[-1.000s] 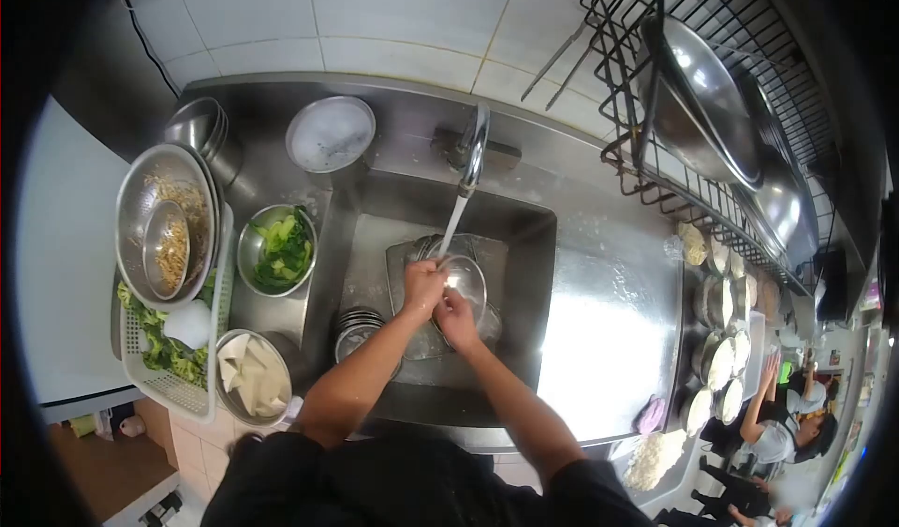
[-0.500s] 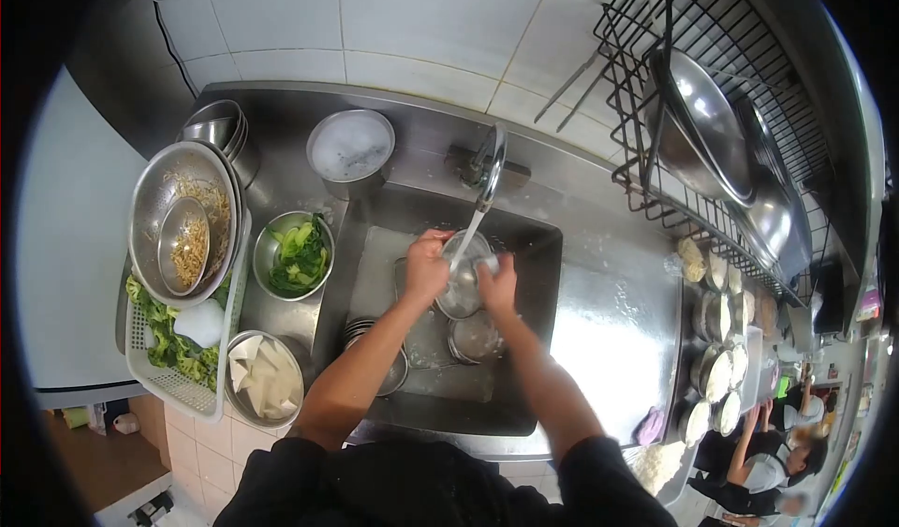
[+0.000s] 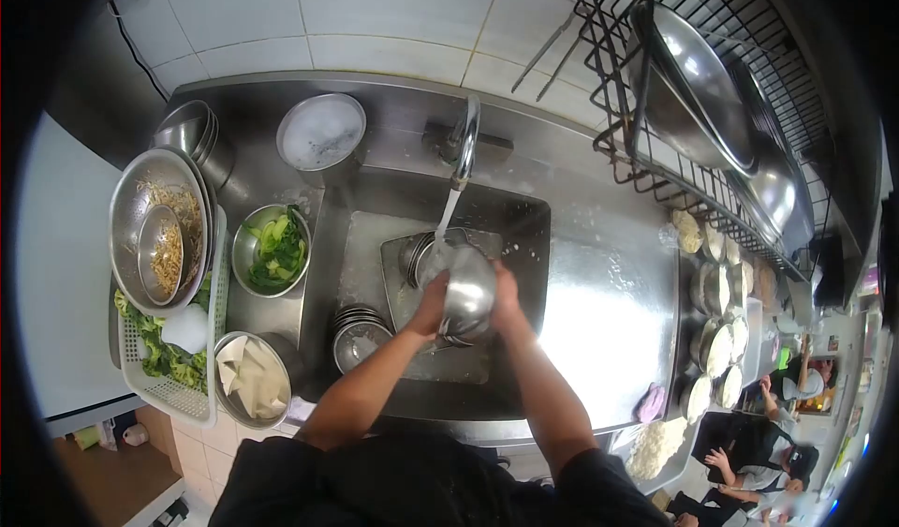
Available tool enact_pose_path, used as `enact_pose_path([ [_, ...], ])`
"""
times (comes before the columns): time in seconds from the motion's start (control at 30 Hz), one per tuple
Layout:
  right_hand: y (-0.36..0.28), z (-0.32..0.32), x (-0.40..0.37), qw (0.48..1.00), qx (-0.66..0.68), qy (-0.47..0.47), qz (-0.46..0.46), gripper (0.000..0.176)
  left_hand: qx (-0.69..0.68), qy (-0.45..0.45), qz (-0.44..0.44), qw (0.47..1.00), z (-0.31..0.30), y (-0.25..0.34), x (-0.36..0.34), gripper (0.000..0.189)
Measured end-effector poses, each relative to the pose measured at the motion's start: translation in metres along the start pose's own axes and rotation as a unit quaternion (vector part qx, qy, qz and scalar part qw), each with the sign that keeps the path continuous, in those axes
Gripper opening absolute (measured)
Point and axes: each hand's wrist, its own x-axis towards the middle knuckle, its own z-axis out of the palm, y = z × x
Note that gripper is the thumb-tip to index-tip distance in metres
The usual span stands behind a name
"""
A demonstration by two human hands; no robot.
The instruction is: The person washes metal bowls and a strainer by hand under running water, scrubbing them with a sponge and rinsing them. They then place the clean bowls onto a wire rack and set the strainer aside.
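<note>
Two hands of ours hold one wet metal bowl (image 3: 471, 295) in the sink (image 3: 526, 363): left fingers (image 3: 434, 300) and right fingers (image 3: 506, 293) are half-curled at its sides. Water from the faucet (image 3: 471, 133) could, we think, make it slip or splash us.

The steel counter (image 3: 609, 255) carries a foamy pot (image 3: 330, 173), a greens bowl (image 3: 243, 263); its sink (image 3: 515, 358), stacked bowls (image 3: 361, 341).

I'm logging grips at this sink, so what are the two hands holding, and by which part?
A shiny round steel bowl, gripped at opposite sides, left hand and right hand; exact finger placement is hidden.
</note>
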Motion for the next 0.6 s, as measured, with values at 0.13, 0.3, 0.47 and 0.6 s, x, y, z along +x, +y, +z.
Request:
enact_pose_path([
  [0.13, 0.051, 0.058, -0.054, 0.849, -0.301, 0.088, -0.424, 0.036, 0.160, 0.094, 0.197, 0.963, -0.052, -0.034, 0.015, 0.022],
  [0.3, 0.013, 0.061, -0.027, 0.963, -0.158, -0.026, -0.219, 0.026, -0.136, 0.080, 0.009, 0.987, -0.099, -0.099, -0.006, 0.033],
  [0.47, 0.154, 0.013, -0.034, 0.985, -0.170, 0.003, 0.032, 0.034, 0.270, 0.121, 0.024, 0.955, -0.183, -0.068, -0.047, 0.041],
  [0.6, 0.166, -0.003, -0.055, 0.969, -0.204, -0.124, -0.064, 0.040, 0.663, 0.262, -0.163, 0.682, -0.173, 0.004, -0.111, 0.041],
])
